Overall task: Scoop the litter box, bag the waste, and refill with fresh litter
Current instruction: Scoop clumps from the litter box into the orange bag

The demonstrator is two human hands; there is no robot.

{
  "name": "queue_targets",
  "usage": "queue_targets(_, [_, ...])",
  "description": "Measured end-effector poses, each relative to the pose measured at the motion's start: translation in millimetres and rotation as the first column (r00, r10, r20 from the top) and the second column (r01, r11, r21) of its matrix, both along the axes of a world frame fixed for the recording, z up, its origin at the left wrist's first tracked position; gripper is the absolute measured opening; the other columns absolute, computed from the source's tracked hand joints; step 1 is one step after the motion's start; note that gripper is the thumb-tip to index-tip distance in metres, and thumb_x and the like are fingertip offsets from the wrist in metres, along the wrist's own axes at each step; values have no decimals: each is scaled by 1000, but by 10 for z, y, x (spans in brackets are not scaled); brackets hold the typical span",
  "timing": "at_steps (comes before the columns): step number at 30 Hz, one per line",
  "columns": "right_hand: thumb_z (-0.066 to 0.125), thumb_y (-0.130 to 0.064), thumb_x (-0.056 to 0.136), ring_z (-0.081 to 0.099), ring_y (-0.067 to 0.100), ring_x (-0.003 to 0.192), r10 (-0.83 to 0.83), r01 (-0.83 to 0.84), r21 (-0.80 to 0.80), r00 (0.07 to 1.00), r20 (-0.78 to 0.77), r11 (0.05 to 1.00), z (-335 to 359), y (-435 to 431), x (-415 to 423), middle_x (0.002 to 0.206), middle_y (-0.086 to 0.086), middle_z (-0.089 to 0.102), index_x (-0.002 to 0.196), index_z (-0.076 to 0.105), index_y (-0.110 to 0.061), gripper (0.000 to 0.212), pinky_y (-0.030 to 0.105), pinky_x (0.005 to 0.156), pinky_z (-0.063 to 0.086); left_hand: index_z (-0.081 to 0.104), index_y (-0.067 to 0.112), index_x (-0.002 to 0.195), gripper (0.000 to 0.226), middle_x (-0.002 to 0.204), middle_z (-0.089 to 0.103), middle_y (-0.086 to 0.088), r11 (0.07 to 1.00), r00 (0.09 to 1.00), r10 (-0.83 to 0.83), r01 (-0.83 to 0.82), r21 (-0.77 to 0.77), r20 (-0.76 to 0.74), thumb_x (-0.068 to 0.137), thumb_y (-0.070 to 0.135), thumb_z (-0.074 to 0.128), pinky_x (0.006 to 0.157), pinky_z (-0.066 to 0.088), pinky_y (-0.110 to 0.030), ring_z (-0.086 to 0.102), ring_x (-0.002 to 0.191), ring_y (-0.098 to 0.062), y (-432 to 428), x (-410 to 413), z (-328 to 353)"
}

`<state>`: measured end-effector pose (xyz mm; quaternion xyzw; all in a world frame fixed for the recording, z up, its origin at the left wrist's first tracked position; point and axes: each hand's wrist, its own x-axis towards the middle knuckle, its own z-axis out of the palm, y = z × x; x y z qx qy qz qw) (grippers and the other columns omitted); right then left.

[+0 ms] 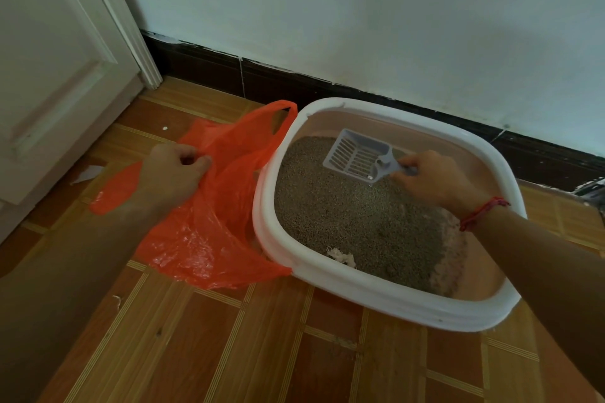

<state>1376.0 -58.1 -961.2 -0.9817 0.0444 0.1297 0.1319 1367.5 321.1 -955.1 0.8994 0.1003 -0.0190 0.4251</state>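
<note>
Wood-pattern floor [229,353] in the foreground. Left hand [173,173], fist closed, grips the orange plastic bag [209,226] lying against the litter box [376,296]. Right hand [432,178] pinches the handle of the slotted scoop [355,154], held over the grey litter [343,206]. Wall [360,10] behind.

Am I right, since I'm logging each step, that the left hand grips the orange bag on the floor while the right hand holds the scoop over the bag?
Not quite. The head view shows the right hand holding the scoop over the litter box, not the bag. The left hand does grip the orange bag.
</note>
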Motion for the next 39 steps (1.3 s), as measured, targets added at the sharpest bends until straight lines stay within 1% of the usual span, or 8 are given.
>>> queue_targets(4, [50,-33,98,60,9,60,-23,23,-38,1000,-7,999,54,-112,-3,76,-5,63,118,67,-28,26,20,51,42,71,12,78,19,70,68,-11,1000,1000,-10,10,-2,-2,95,17,62,57,51,-30,58,54,-21,-27,6,-34])
queue_targets(6, [52,-30,98,62,12,64,-51,51,-100,999,2,994,87,-230,-4,77,-3,65,118,67,-24,26,24,60,50,73,10,82,18,73,70,-13,1000,1000,-14,14,1,4,95,17,62,60,55,-36,62,57,-26,-49,16,-57])
queue_targets(9, [56,-31,96,56,9,64,-110,109,-194,994,5,975,135,-447,-36,76,-3,61,109,69,-17,24,27,67,47,72,8,83,19,76,71,-16,1000,1000,-27,27,11,15,95,19,61,69,60,-49,68,68,-37,-96,37,-90])
queue_targets(18, [50,-48,93,60,17,74,-122,50,-453,984,-132,890,204,-686,-136,76,-3,60,104,65,-21,32,35,77,56,71,19,87,13,80,71,-10,1000,1000,-12,12,-1,6,95,21,61,73,59,-46,69,73,-33,-191,108,-176])
queue_targets(23, [55,-48,91,64,18,80,-129,36,-459,977,-173,888,138,-642,-115,83,-1,65,101,66,-19,33,40,83,56,73,12,92,16,76,70,-10,1000,1000,-14,14,4,-7,95,21,61,69,58,-44,67,69,-33,-166,115,-255])
queue_targets(28, [58,-49,90,61,15,73,-91,14,-409,981,-170,912,-6,-543,-39,71,-4,58,88,61,-20,29,32,77,56,74,14,90,15,75,70,-7,1000,1000,-1,1,-1,4,95,22,62,61,52,-33,65,65,-29,-117,133,-343])
queue_targets(31, [56,-52,90,63,14,71,-98,37,-361,984,-151,932,-146,-502,24,73,-2,62,96,66,-18,36,36,77,58,73,15,88,15,73,69,-9,1000,1000,-9,9,-6,2,95,22,62,58,47,-29,64,62,-30,-86,140,-375])
queue_targets(39, [49,-67,86,64,15,63,-160,136,-192,981,-112,972,-446,-415,97,67,2,66,84,73,-18,54,27,54,54,73,15,83,19,69,67,-7,999,1000,4,-4,36,4,95,25,62,57,45,-29,61,59,-27,-62,176,-405])
